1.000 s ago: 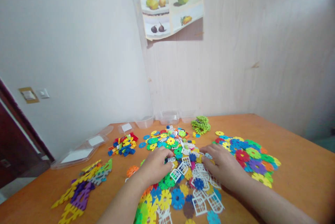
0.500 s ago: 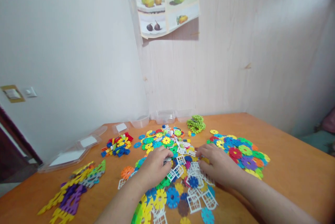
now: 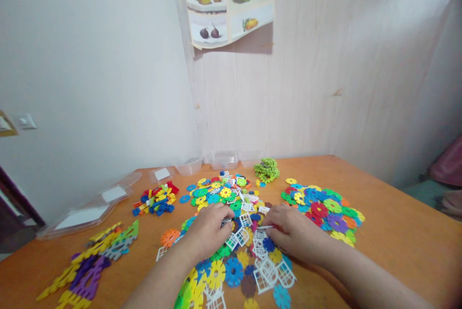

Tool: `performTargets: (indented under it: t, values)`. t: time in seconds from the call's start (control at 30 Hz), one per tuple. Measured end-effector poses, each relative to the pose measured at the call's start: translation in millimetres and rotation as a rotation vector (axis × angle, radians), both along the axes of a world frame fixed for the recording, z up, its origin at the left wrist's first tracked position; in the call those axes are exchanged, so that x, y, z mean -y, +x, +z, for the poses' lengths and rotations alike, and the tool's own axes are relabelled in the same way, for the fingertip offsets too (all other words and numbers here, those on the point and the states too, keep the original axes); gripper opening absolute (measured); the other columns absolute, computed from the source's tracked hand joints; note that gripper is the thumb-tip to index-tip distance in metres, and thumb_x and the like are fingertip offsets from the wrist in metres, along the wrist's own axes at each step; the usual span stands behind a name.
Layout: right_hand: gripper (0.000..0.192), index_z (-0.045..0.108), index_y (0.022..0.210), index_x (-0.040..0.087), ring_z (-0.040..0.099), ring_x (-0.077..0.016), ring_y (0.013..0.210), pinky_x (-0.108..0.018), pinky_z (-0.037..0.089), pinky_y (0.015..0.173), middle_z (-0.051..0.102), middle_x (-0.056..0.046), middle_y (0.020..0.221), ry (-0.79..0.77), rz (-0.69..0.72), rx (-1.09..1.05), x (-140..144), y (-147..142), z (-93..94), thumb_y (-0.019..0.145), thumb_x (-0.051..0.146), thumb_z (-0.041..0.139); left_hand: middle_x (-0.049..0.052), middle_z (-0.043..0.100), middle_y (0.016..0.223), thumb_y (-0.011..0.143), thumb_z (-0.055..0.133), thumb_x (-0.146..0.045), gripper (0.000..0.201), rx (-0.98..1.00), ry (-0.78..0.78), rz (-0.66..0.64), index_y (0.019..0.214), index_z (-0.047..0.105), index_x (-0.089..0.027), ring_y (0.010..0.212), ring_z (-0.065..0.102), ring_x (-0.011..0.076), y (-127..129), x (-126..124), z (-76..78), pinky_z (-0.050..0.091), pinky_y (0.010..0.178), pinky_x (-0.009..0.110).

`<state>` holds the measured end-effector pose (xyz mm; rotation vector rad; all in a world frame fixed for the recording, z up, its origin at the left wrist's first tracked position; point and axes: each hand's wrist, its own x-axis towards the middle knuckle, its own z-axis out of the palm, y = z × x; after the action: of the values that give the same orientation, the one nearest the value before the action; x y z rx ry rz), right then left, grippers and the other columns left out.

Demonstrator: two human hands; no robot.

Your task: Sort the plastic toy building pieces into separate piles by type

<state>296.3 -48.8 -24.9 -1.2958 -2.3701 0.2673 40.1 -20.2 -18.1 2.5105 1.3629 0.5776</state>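
My left hand and my right hand rest palm-down with curled fingers on the white window pieces, which lie between them, slightly nearer the left; whether either grips one, I cannot tell.

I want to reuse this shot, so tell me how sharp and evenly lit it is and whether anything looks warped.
Head view: soft, even light; the hands and white window pieces are fairly sharp; corners darken and blur; wide-angle warping bends the walls and table edges.
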Motion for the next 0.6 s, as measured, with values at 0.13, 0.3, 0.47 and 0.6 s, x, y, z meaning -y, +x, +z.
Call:
performTargets:
  t: [0.13,0.3,0.47,0.6]
  values:
    - [0.026,0.06,0.071,0.02,0.054,-0.0157,0.074,-0.026,0.037,0.067,0.061,-0.003,0.075,0.022,-0.061,-0.03,-3,0,0.3,0.092,0.023,0.045,0.004,0.066,0.096,0.085,0.052,-0.024,0.015,0.004,-0.001,-0.007,0.092,0.066,-0.024,0.096,0.058,0.0214,0,-1,-1.1,0.041,0.081,0.03]
    - [0.025,0.063,0.075,0.021,0.055,-0.0148,0.072,-0.025,0.036,0.063,0.063,-0.002,0.077,-0.017,-0.124,-0.117,2,-7,-0.7,0.093,0.03,0.047,0.004,0.066,0.095,0.087,0.051,-0.027,0.015,0.019,-0.001,-0.004,0.091,0.066,-0.024,0.095,0.058,0.0207,1,-1,-0.5,0.041,0.081,0.03]
    - [0.031,0.07,0.089,0.024,0.06,-0.0156,0.075,-0.025,0.04,0.066,0.069,-0.001,0.083,-0.101,0.003,-0.215,5,-8,5.1,0.096,0.039,0.043,0.004,0.066,0.094,0.087,0.052,-0.028,0.014,0.011,-0.003,-0.006,0.091,0.066,-0.024,0.095,0.057,0.021,1,-1,-1.5,0.041,0.08,0.031]
    - [0.03,0.069,0.089,0.023,0.063,-0.0184,0.08,-0.026,0.04,0.067,0.071,-0.004,0.088,-0.045,-0.24,-0.201,-7,10,4.3,0.094,0.033,0.042,0.004,0.065,0.094,0.087,0.051,-0.027,0.015,0.017,-0.001,-0.004,0.091,0.065,-0.023,0.094,0.057,0.0208,-1,-3,-3.1,0.041,0.08,0.03]
